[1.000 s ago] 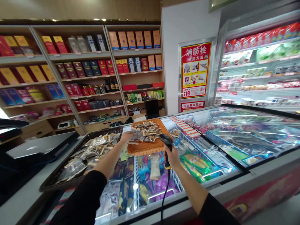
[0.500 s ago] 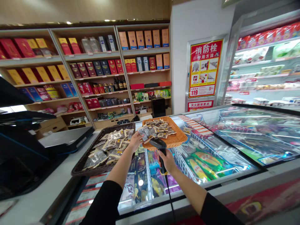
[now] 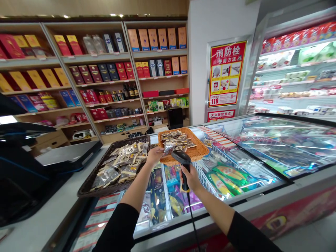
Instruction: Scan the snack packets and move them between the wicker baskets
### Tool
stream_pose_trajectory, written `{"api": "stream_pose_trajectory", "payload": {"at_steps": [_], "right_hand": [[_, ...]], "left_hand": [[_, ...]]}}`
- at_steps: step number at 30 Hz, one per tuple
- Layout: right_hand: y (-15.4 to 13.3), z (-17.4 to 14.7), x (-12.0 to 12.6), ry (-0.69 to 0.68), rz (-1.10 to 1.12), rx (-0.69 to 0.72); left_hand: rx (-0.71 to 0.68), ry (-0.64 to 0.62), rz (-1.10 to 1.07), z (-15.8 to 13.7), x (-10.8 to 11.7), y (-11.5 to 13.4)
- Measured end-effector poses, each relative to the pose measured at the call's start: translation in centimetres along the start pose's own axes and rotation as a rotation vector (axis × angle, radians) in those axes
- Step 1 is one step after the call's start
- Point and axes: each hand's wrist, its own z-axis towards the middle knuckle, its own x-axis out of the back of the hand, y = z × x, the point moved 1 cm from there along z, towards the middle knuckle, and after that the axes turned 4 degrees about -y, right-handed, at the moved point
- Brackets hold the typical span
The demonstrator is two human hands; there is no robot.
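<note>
My right hand (image 3: 192, 177) is wrapped round the handle of a black barcode scanner (image 3: 181, 157), its cord hanging down in front of the freezer. Between the fingers of my left hand (image 3: 154, 155) is a small clear snack packet (image 3: 168, 148), just left of the scanner's head. Behind both hands, an orange wicker basket (image 3: 201, 149) holds several similar packets (image 3: 178, 137). To the left sits a dark brown wicker basket (image 3: 84, 187), heaped with more packets (image 3: 128, 159).
Both baskets rest over a glass-topped chest freezer (image 3: 228, 175) filled with packaged goods. At left stand a grey counter (image 3: 52, 206) and a weighing scale (image 3: 68, 154). Shelves of boxes (image 3: 101, 73) line the back wall; a lit display fridge (image 3: 296, 70) is at right.
The packet in my left hand has turned and dropped a little towards the orange basket's near rim. The scanner has shifted slightly right. The whole view has swung a little.
</note>
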Motion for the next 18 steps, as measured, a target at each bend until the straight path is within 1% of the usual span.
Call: {"api": "stream_pose_trajectory", "payload": {"at_steps": [3, 6, 12, 15, 18], "right_hand": [[0.1, -0.1, 0.0, -0.009, 0.006, 0.013], [0.0, -0.1, 0.0, -0.001, 0.018, 0.016], [0.0, -0.1, 0.1, -0.021, 0.033, 0.024], [0.5, 0.0, 0.2, -0.014, 0.062, 0.022], [1.2, 0.3, 0.2, 0.008, 0.089, 0.001]], "left_hand": [[0.01, 0.004, 0.018, -0.2, 0.0, 0.2], [0.004, -0.024, 0.044, -0.1, -0.1, 0.1], [-0.027, -0.073, 0.049, 0.3, 0.0, -1.3], [-0.053, -0.071, 0.065, 0.6, 0.1, -1.9], [-0.083, -0.05, 0.1, 0.6, 0.1, -1.8]]}}
